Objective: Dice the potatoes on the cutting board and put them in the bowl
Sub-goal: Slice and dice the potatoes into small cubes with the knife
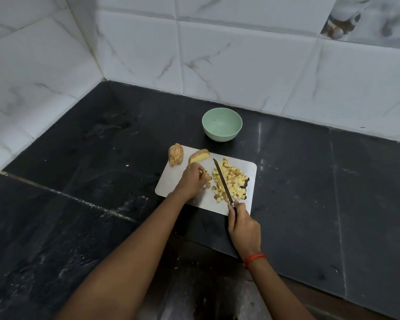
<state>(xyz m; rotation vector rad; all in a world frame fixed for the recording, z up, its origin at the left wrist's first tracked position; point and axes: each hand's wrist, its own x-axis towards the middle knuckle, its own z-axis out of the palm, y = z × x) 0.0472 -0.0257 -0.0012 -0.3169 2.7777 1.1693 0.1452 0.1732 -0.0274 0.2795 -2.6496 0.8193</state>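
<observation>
dicing well under way, bowl not yet filled

roughly midway, by the look of it. on the right half of the white rectangular plastic cutting board [171, 184], a broad heap of pale yellow potato cubes [232, 181], already diced. across that heap, slanting away from the body, the long thin dark-bladed knife [222, 180], gripped at the handle by the right hand [243, 225] with fingers wrapped round it, and a red thread band [254, 258] at the wrist. left hand [192, 179] near the board's middle, with fingers curled down over a small clump of cut potato [207, 179], pinning it just left of the blade; hard to tell whether strips or finished cubes.

still to cut: a halved brown-skinned potato [199, 155] at the board's far edge, with the cut face in view, and a rough lumpy potato chunk [176, 154] at the far left corner, seemingly overhanging the edge above the black stone countertop [79, 158].

still to move: everything. beyond the board, near the white marbled wall tiles [240, 65], the pale green round bowl [217, 136], upright, apart from the board, with no potato visible inside.

judged remaining: finishing the clump, dicing the two larger pieces, then carrying all cubes over to the bowl.
</observation>
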